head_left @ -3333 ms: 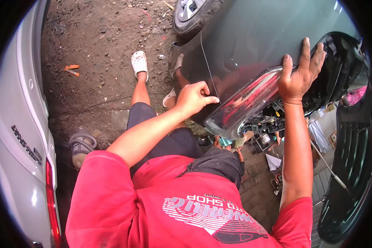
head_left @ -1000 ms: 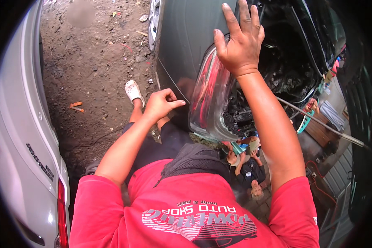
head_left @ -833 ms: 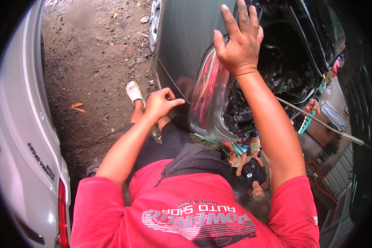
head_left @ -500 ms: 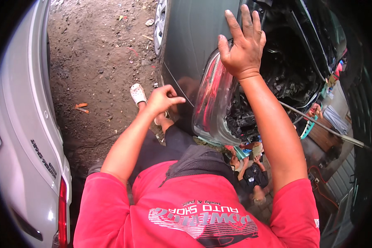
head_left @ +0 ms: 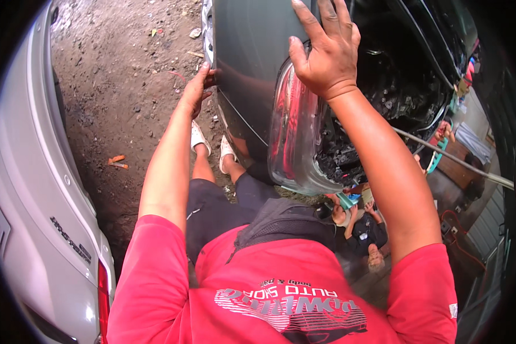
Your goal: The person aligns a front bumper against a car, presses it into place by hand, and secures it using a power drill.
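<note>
One dark green fender (head_left: 246,54) lies just left of the headlight (head_left: 292,132); over the headlight's upper end my right hand (head_left: 329,60) spreads, gripping nothing. Farther left of the headlight, my left hand (head_left: 196,93) is at the fender's outer edge, though I cannot tell whether it grasps. Right of the headlight opens the engine bay (head_left: 378,103); well left stands a silver car (head_left: 37,172).

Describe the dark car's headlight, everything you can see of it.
The headlight is long, with a clear, glossy cover that looks like plastic and curves around its lower end in the picture. Red streaks show in it, probably reflections of the red shirt. It sits at the car's corner, between the dark fender and the open engine bay. The right hand is at its upper end; contact is unclear.
</note>
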{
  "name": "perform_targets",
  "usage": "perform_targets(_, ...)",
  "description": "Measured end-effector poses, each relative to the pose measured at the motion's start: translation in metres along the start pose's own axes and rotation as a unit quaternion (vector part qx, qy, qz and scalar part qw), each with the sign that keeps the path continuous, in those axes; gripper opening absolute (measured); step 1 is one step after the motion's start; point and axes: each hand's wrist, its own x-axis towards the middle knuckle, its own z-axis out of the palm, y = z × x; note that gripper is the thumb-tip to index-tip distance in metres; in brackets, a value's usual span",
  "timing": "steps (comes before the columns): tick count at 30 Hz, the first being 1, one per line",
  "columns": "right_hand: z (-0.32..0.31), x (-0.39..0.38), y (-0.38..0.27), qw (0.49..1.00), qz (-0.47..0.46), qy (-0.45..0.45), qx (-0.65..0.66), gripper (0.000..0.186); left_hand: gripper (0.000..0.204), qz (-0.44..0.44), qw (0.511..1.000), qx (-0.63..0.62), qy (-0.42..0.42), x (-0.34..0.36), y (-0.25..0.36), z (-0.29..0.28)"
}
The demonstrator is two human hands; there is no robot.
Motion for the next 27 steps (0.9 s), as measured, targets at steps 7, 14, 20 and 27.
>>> perform_targets(7,0.005,-0.002,0.005,1.000,-0.012,0.010,0.005,0.067,0.067,-0.020,0.997,-0.064,0.030,0.023,-0.012,0.003)
perform_targets(14,0.003,0.000,0.000,1.000,-0.018,0.009,0.014,0.065,0.057,0.017,0.993,-0.120,0.010,0.035,-0.020,0.002)
perform_targets(20,0.005,0.000,-0.005,0.999,-0.035,0.015,0.000,0.065,0.053,0.045,0.989,-0.129,0.053,0.039,-0.022,0.007)
perform_targets(27,0.025,-0.002,0.007,0.992,-0.106,0.061,0.032,0.060,0.056,0.030,0.986,-0.145,0.070,0.044,-0.023,0.010)
